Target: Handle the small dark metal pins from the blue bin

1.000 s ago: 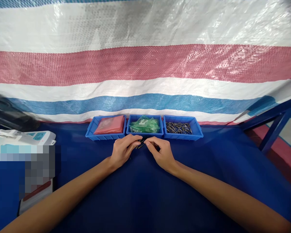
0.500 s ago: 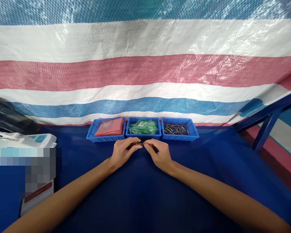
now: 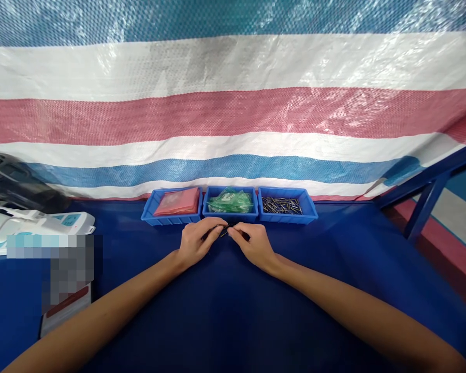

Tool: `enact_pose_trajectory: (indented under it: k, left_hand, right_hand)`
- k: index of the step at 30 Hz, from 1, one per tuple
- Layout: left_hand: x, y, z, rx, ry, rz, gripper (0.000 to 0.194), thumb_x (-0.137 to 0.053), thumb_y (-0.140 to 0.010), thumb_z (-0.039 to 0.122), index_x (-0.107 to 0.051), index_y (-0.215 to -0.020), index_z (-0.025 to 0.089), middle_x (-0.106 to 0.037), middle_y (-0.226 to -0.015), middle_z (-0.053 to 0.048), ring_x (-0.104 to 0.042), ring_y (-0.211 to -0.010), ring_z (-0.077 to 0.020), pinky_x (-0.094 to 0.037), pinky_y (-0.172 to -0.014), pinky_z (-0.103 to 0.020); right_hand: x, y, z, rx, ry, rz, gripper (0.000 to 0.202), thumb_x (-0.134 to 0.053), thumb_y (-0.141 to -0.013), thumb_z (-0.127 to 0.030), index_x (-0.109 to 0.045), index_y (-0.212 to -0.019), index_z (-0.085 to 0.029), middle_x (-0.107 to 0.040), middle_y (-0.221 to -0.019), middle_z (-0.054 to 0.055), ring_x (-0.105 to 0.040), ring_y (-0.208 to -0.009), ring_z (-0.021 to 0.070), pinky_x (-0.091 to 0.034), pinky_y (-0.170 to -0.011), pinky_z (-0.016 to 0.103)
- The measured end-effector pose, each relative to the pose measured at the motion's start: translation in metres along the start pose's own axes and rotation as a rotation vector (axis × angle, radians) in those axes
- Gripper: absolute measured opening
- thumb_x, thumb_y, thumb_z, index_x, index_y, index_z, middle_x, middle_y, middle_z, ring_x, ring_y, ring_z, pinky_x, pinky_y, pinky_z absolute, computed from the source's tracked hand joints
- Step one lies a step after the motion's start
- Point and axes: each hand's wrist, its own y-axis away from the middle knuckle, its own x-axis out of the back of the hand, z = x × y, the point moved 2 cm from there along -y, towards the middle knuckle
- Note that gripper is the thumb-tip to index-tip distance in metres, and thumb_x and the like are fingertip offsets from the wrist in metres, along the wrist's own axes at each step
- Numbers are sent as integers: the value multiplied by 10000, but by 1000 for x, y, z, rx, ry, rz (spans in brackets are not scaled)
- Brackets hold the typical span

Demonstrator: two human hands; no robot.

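My left hand (image 3: 197, 240) and my right hand (image 3: 255, 243) meet fingertip to fingertip near the middle of the view. Between them are small dark metal pins (image 3: 224, 231), pinched by the thumb and fingers of each hand; their number is unclear. Just beyond the hands stand three blue bins side by side. The left bin (image 3: 166, 220) holds pink sheets or bags (image 3: 177, 202), the middle bin (image 3: 233, 217) holds green plastic bags (image 3: 231, 201), and the right bin (image 3: 289, 219) holds many small dark pins (image 3: 281, 205).
A blue table (image 3: 233, 311) lies under everything. At the left are a white power strip (image 3: 75, 223) with cables, a dark transparent object (image 3: 19, 181) and a partly blurred flat item (image 3: 68, 311). A blue metal frame (image 3: 425, 207) stands at the right, a striped sheet (image 3: 233, 114) behind.
The small pins between my fingertips have tilted and now slant more. Both hands stay nearly in place, while the view has shifted slightly, moving the things at the left rightward.
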Motion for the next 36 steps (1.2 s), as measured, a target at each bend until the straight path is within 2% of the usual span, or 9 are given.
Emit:
enact_pose_trajectory:
  k: [3, 7, 10, 21, 25, 27, 31, 34, 36]
  left_hand:
    - [0, 0, -3, 57, 6, 11, 195, -473, -929, 182, -651, -998, 147, -701, -857, -52, -662, -753, -116, -518, -684, -199]
    - [-3, 2, -6, -45, -9, 7, 193, -513, -915, 182, -665, -1030, 154, -690, -840, -57, -647, -727, -116, -502, -653, -198]
    - [-5, 4, -10, -37, -4, 26, 177, -560, -894, 205, -654, -1037, 157, -708, -816, -42, -660, -681, -109, -504, -621, -178]
    - [-6, 4, -8, -153, -22, -19, 149, -559, -898, 205, -622, -1026, 162, -732, -860, -29, -691, -695, -97, -527, -661, -154]
    - [-5, 6, -8, -139, -24, -1, 136, -535, -907, 189, -623, -1008, 164, -722, -837, -25, -667, -647, -88, -512, -621, -153]
    - [-4, 6, -9, -67, 0, 22, 164, -520, -915, 196, -610, -1050, 174, -702, -818, -17, -628, -587, -71, -492, -577, -153]
    - [-4, 6, -13, 155, 178, 74, 269, -431, -953, 231, -519, -1205, 199, -640, -901, -26, -500, -475, -32, -437, -480, -159]
    - [-5, 6, -13, 186, 236, 82, 247, -416, -956, 242, -529, -1171, 195, -620, -929, -31, -472, -468, -25, -422, -466, -157]
    - [-5, 5, -12, 175, 227, 63, 230, -423, -952, 240, -546, -1140, 189, -620, -914, -29, -470, -472, -26, -421, -473, -156]
  right_hand:
    - [3, 0, 0, -45, -26, 60, 289, -483, -913, -326, -617, -715, -164, -481, -561, -25, -417, -508, 100, -336, -525, 233]
    - [4, 2, -2, -31, -76, 116, 208, -479, -912, -302, -636, -954, -172, -539, -653, -4, -463, -548, 113, -381, -543, 234]
    - [3, 4, -3, 22, -89, 108, 212, -493, -903, -286, -630, -1025, -180, -597, -723, 18, -511, -582, 122, -412, -555, 239]
    - [2, 2, -3, 159, -53, 5, 212, -461, -881, -232, -559, -704, -168, -495, -608, -6, -430, -532, 107, -344, -531, 243]
    - [-1, 3, -3, 176, -80, -145, 245, -458, -836, -190, -482, -593, -172, -446, -549, -26, -382, -506, 92, -308, -517, 235]
    - [-1, 3, -5, 123, -116, -138, 241, -480, -828, -193, -489, -589, -168, -434, -537, -34, -368, -496, 84, -295, -503, 229]
    - [10, -2, -4, -111, -406, 202, 243, -503, -860, -266, -536, -641, -165, -393, -504, -53, -342, -444, 70, -258, -436, 212]
    - [24, -11, -2, -236, -695, 540, 220, -509, -871, -325, -555, -719, -173, -351, -486, -74, -303, -397, 60, -215, -376, 194]
    - [32, -17, -2, -278, -793, 662, 219, -496, -881, -362, -570, -790, -177, -353, -490, -79, -292, -382, 56, -220, -364, 189]
